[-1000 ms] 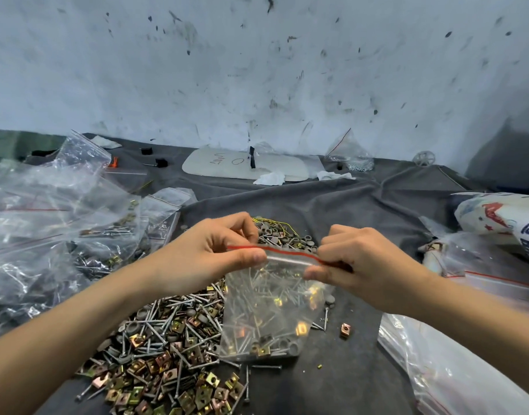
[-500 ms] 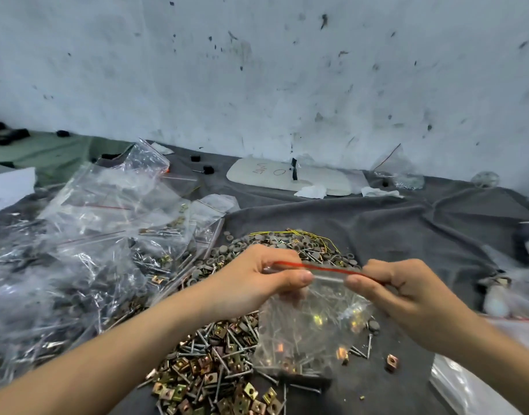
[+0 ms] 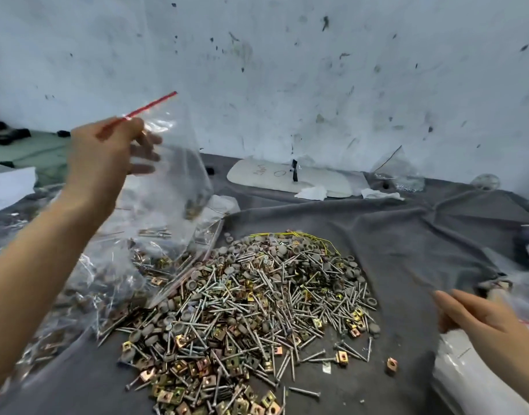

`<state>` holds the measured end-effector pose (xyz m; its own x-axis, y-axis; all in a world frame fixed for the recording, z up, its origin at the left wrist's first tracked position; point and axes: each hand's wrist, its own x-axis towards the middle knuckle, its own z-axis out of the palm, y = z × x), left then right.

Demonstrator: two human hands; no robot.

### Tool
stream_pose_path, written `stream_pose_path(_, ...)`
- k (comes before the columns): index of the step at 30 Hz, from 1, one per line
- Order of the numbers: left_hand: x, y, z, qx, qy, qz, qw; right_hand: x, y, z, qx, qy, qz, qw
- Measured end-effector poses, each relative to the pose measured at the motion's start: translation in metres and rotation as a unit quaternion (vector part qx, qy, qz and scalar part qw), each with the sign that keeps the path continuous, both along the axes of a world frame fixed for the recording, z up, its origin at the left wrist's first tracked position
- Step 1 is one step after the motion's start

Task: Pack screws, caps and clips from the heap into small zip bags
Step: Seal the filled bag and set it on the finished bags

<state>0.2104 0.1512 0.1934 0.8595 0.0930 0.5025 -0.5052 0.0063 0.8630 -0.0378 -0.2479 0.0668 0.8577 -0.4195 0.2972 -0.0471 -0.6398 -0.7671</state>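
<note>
A heap (image 3: 251, 304) of silver screws, grey round caps and brass-coloured square clips lies on the grey cloth (image 3: 407, 235) in the middle. My left hand (image 3: 107, 154) is raised at the left and pinches the red zip edge of a filled clear zip bag (image 3: 173, 181), which hangs above a pile of packed bags (image 3: 86, 283). Screws and clips show at the bag's bottom. My right hand (image 3: 479, 319) hovers at the right of the heap with relaxed fingers and holds nothing.
A white flat panel (image 3: 287, 178) and crumpled tissues (image 3: 314, 193) lie near the stained wall at the back. An almost empty clear bag (image 3: 401, 175) stands at the back right. More clear plastic (image 3: 482, 384) lies at the right edge. One loose clip (image 3: 391, 364) sits apart.
My right hand let go of the zip bag and dropped to the right. My left hand lifted the bag up and left, over the pile of packed bags.
</note>
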Motion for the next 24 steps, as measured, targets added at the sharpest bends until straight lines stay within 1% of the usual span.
stream_pose_path(1,0.001,0.005,-0.004,0.029,-0.018,0.02,0.999,-0.002,-0.003,-0.004,-0.005,0.013,-0.018,1.0)
stream_pose_path(2,0.001,0.009,-0.008,0.038,-0.028,0.04,0.998,-0.002,-0.005,-0.008,-0.021,0.028,-0.035,0.999)
stream_pose_path(5,-0.01,0.005,-0.026,0.012,-0.069,0.089,0.994,0.0,-0.006,-0.013,-0.088,0.064,-0.061,0.992)
stream_pose_path(7,-0.027,-0.012,-0.048,0.061,-0.102,0.058,0.991,0.002,-0.008,-0.017,-0.163,0.103,-0.069,0.979)
stream_pose_path(8,-0.038,-0.023,-0.06,0.1,-0.106,0.017,0.989,0.005,-0.011,-0.02,-0.219,0.143,-0.079,0.962)
stream_pose_path(9,-0.049,-0.036,-0.073,0.143,-0.103,-0.04,0.983,0.006,-0.013,-0.022,-0.273,0.198,-0.112,0.935)
stream_pose_path(10,-0.06,-0.049,-0.087,0.201,-0.109,-0.095,0.969,0.008,-0.016,-0.025,-0.307,0.268,-0.161,0.899)
stream_pose_path(11,-0.07,-0.063,-0.099,0.269,-0.13,-0.141,0.944,0.007,-0.019,-0.027,-0.312,0.335,-0.205,0.865)
stream_pose_path(12,-0.077,-0.075,-0.108,0.337,-0.158,-0.177,0.911,0.006,-0.022,-0.029,-0.287,0.37,-0.23,0.853)
stream_pose_path(13,-0.08,-0.084,-0.116,0.391,-0.181,-0.206,0.879,0.004,-0.024,-0.032,-0.243,0.375,-0.242,0.861)
stream_pose_path(14,-0.08,-0.093,-0.122,0.421,-0.198,-0.23,0.855,0.001,-0.028,-0.035,-0.207,0.361,-0.242,0.876)
stream_pose_path(15,-0.077,-0.099,-0.125,0.43,-0.199,-0.245,0.846,-0.004,-0.028,-0.038,-0.196,0.347,-0.24,0.885)
stream_pose_path(18,-0.061,-0.106,-0.133,0.415,-0.168,-0.249,0.859,-0.02,-0.032,-0.041,-0.22,0.303,-0.281,0.884)
stream_pose_path(19,-0.057,-0.105,-0.136,0.411,-0.157,-0.239,0.866,-0.024,-0.032,-0.04,-0.217,0.276,-0.289,0.89)
stream_pose_path(22,-0.055,-0.1,-0.147,0.391,-0.136,-0.217,0.884,-0.029,-0.037,-0.041,-0.169,0.179,-0.263,0.933)
stream_pose_path(24,-0.058,-0.096,-0.151,0.377,-0.133,-0.222,0.889,-0.027,-0.042,-0.042,-0.164,0.146,-0.254,0.942)
